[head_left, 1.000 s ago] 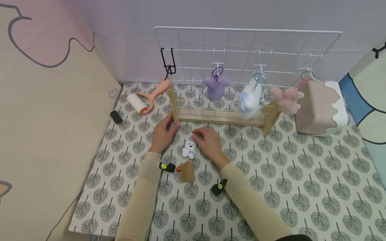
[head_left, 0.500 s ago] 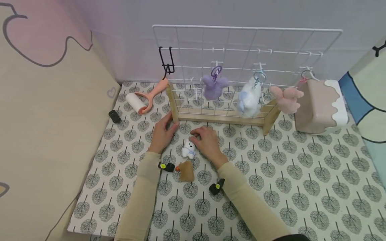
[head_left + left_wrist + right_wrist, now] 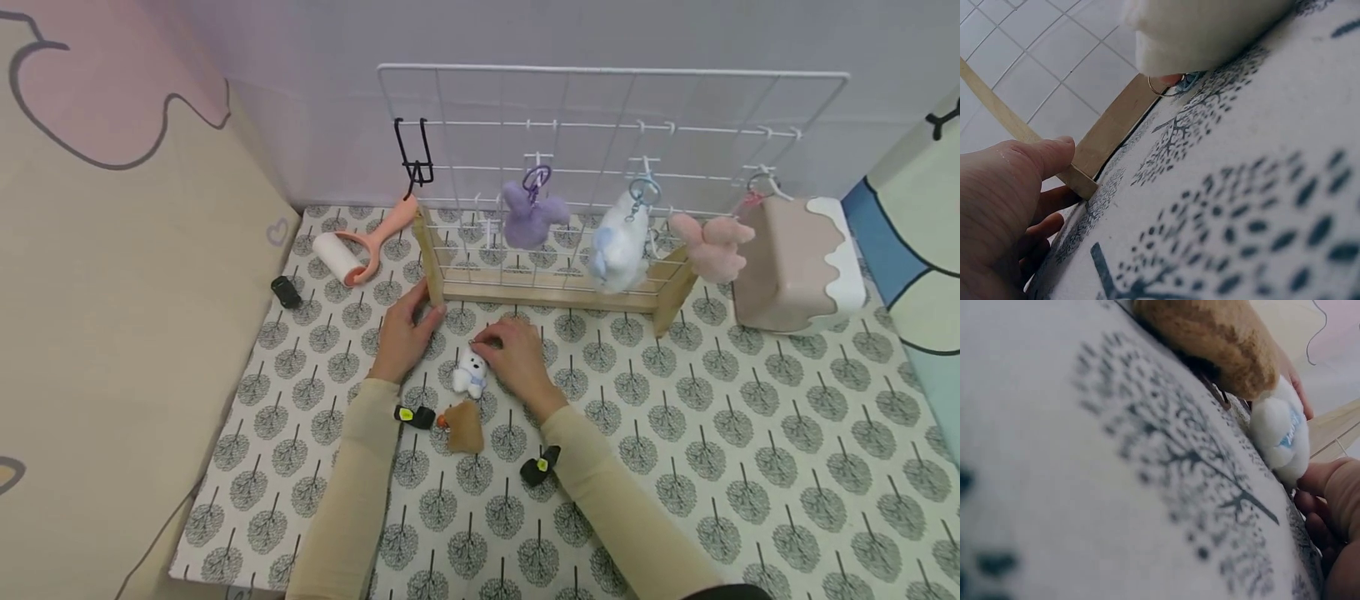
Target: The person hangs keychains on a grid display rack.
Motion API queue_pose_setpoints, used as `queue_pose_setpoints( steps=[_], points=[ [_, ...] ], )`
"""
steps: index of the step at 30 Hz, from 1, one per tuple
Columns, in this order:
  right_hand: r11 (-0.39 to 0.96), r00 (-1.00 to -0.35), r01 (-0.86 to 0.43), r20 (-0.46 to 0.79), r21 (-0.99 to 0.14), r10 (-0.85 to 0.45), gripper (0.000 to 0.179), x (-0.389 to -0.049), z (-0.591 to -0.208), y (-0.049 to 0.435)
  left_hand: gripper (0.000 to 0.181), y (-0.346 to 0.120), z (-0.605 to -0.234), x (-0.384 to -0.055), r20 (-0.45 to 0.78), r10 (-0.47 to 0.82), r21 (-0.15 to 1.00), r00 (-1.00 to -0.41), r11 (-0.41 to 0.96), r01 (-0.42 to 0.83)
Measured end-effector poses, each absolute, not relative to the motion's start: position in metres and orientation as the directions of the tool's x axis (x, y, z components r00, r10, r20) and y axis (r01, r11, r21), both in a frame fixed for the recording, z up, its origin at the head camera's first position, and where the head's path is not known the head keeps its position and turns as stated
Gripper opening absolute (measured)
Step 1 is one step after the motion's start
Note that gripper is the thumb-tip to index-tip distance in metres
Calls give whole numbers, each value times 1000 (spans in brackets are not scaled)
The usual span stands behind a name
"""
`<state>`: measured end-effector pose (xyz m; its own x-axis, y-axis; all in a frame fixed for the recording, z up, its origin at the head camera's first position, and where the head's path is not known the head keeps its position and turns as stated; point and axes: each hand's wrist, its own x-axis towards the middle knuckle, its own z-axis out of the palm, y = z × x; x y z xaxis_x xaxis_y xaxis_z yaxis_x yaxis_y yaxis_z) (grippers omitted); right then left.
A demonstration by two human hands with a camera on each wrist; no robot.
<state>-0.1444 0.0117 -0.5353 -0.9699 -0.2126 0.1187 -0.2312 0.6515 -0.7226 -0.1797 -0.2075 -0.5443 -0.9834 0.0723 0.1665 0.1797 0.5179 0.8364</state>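
Note:
A white plush bear keychain [image 3: 470, 375] with a light blue bow lies on the patterned tablecloth. My right hand [image 3: 517, 358] pinches its ring end between thumb and index finger. In the left wrist view, a metal ring [image 3: 1159, 89] shows beside the white plush body [image 3: 1204, 34]. My left hand [image 3: 402, 337] grips the left wooden foot [image 3: 432, 271] of the wire grid rack, thumb in front and fingers behind. Nearer the person, a brown plush keychain [image 3: 466, 427] with an orange bit lies on the cloth.
On the white wire grid [image 3: 592, 125] hang a purple plush [image 3: 528, 221], a white-and-blue plush [image 3: 621, 250] and a pink plush [image 3: 712, 246]. A peach lint roller [image 3: 367, 250] and a small black object [image 3: 286, 292] lie left; a pink-and-white box [image 3: 798, 267] stands right.
My right thumb and index finger parted half a second ago and now pinch together at the bear's ring. The purple plush has turned and shifted slightly left. My left hand stays on the rack.

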Motion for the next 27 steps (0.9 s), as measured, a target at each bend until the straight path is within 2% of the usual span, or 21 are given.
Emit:
queue_pose_setpoints(
  steps=[8,18,22,27],
  points=[
    [466,-973,-195,109,-863,-205,13,-141,-524,17,62,-209,-547,-182,188,91,826,-978,525,207],
    [393,-940,-337,287,-855,-182,16,-134,-479,23,63,-208,-547,-181,169,76,831,-983,525,183],
    [358,-933,-359,329,-862,-145,14,-135,-457,24,62,-209,-547,-181,167,77,831,-983,526,182],
    [250,-921,-388,384,-887,-66,11,-139,-431,25,63,-209,-547,-181,169,83,830,-982,525,187]
  ],
)
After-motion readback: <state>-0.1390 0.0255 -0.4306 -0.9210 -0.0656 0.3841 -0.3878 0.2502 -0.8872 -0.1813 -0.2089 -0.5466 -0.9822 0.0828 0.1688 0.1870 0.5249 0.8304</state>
